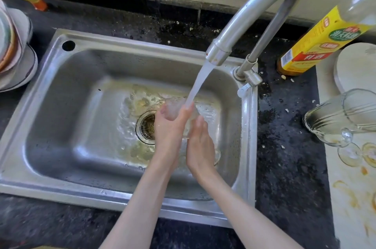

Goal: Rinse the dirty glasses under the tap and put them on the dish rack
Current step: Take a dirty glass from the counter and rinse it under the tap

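While water runs, both hands [171, 124] hold a glass [192, 124], sink [67, 94] below.

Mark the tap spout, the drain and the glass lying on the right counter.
tap spout [218, 53], head view, on the metal outlet collar.
drain [147, 126], head view, on the strainer left of the hands.
glass [333, 116], head view, on the ribbed bowl lying on its side.
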